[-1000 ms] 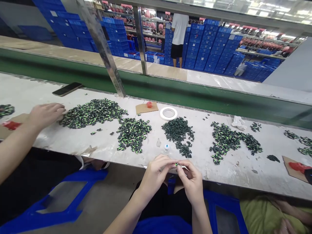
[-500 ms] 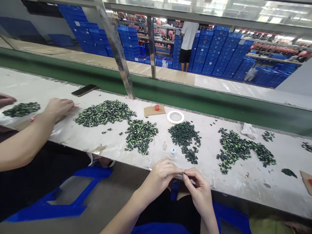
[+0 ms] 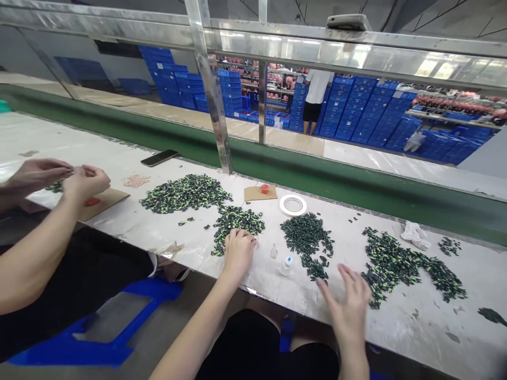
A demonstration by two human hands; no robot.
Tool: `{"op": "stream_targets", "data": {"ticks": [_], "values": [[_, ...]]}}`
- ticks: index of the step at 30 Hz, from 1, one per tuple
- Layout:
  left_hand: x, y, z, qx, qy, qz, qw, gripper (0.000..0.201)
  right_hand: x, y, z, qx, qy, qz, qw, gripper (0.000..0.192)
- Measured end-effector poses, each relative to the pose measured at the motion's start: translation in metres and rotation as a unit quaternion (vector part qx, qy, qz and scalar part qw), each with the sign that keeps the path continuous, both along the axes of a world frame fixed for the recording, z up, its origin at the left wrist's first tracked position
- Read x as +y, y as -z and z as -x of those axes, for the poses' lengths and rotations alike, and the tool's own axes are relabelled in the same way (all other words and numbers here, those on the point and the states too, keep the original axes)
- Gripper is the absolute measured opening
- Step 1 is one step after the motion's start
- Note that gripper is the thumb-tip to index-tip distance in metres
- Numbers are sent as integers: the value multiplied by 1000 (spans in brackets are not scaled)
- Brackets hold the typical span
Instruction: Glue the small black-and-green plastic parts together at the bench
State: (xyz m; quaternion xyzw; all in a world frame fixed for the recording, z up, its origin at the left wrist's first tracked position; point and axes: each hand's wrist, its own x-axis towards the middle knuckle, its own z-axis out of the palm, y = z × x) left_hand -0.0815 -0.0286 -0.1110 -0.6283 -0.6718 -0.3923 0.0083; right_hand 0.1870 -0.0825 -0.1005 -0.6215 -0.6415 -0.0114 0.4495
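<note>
My left hand (image 3: 240, 250) reaches down at the near right edge of a pile of small black-and-green pieces (image 3: 233, 216). Its fingers are bent and close together; whatever is at their tips is hidden. Over the bench to the right, my right hand (image 3: 350, 295) is open, thumb and fingers apart, with nothing seen in it. It lies between a heap of small dark green pieces (image 3: 303, 232) and another black-and-green pile (image 3: 392, 264). A small clear bottle with a blue tip (image 3: 287, 265) stands between my hands.
A roll of white tape (image 3: 293, 205) and cardboard with a red cap (image 3: 264, 188) lie behind. A larger black-and-green pile (image 3: 186, 193) and a phone (image 3: 159, 158) are to the left. A co-worker's hands (image 3: 85, 179) work at far left. A metal post (image 3: 217, 116) rises behind the bench.
My hands have parted from a pinch around a small piece near the bench edge. The left moved to the black-and-green pile, the right moved right and opened. The co-worker's hands came together.
</note>
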Motion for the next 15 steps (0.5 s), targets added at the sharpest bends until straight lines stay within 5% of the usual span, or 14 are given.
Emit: {"op": "stream_targets", "data": {"ticks": [3,7,11,15], "values": [[-1,3,-1,26,-1,7,1000,21,7,14,43,-27,-106,32,993,59],[0,0,4,77,-5,42,996,21,14,20,78,7,-116,56,992,33],[0,-5,4,89,23,55,994,18,8,11,76,125,-139,108,976,29],[-19,-7,-17,48,120,46,990,19,-11,1,56,249,-131,171,944,29]]}}
